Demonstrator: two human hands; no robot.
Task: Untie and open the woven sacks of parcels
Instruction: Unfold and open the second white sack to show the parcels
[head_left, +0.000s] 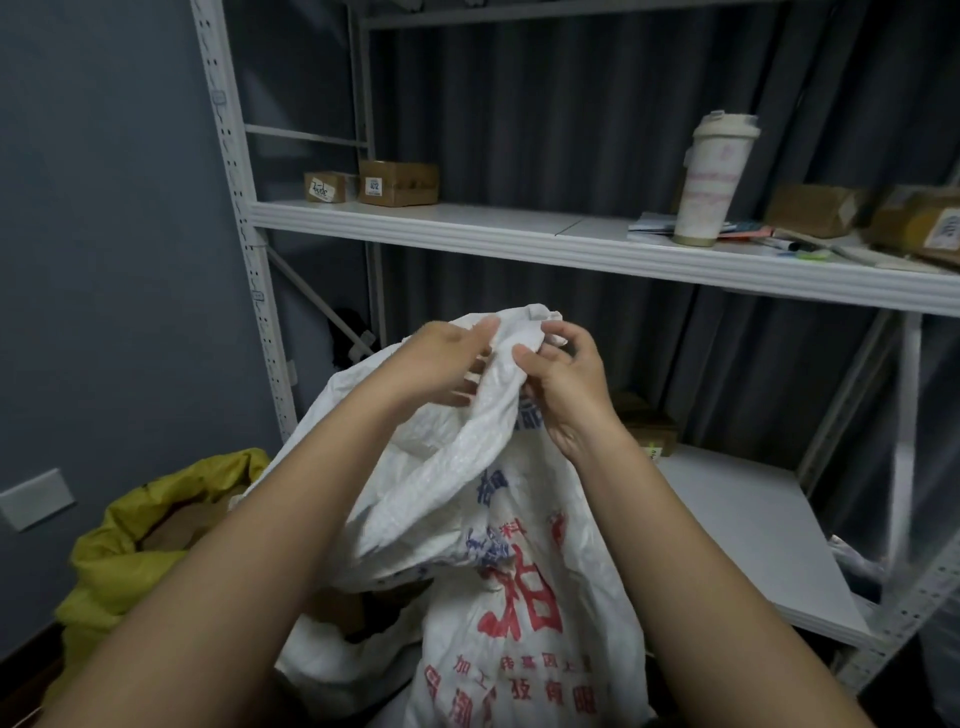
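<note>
Loosening the twisted neck of the white woven sack (524, 582): left hand (441, 364) and right hand (561, 379) both pinching bunched fabric; best teased apart gradually, not yanked.

The white woven sack with red print (519, 571) stands in front of the white metal shelving unit (519, 236), its gathered neck between the left hand (441, 364) and right hand (566, 379). The yellow woven sack (119, 545) sits to its left. On the shelf, two small cardboard boxes (374, 183) lie left, a tall white lidded tumbler (711, 182) right.
</note>
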